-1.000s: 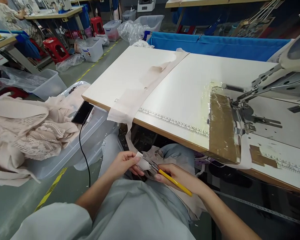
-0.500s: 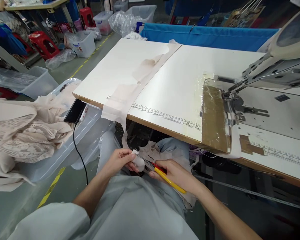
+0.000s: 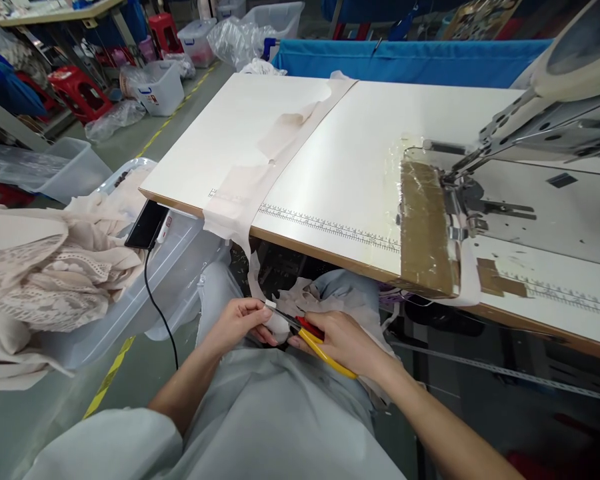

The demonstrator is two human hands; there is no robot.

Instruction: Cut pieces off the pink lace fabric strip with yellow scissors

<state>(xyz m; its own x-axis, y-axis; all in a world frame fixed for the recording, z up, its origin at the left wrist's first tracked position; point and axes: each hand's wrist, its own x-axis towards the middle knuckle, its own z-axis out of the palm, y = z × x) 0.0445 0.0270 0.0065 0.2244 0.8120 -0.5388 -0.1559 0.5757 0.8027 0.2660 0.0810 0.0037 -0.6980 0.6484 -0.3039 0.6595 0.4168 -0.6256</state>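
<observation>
The person sits at a white worktop (image 3: pixel 330 140) and holds both hands low over their lap, just under its front edge.

The left hand (image 3: pixel 237 320) is closed on a small bit of pale cloth (image 3: pixel 279 325). The thumb and fingers pinch it tight. A long cloth strip (image 3: pixel 253 193) lies across the worktop, hangs over the front edge and comes down to this pinched bit.

The right hand (image 3: pixel 345 341) is closed around a pair of snips (image 3: pixel 310 337) with a yellow and red handle. The thin metal tips point left and touch the pale cloth, right beside the left thumb. The two hands are very near each other.

More pale cloth (image 3: pixel 307 297) is bunched on the lap behind the hands.

On the right side of the worktop stands a sewing machine (image 3: pixel 555 127). Brown tape (image 3: pixel 425 227) covers the worktop just left of its needle part. A printed ruler (image 3: pixel 330 227) runs along the front edge.

To the left of the person is a clear plastic bin (image 3: pixel 170 267). A heap of lacy cream cloth (image 3: pixel 45 267) rests on it. A black phone (image 3: pixel 147 225) lies on the bin's edge, close to the worktop corner, and a black cable (image 3: pixel 155 307) hangs down from it.

A blue cloth bin (image 3: pixel 410 60) sits behind the worktop. Far off are red stools (image 3: pixel 77 90) and more clear boxes (image 3: pixel 160 87) on the floor.
</observation>
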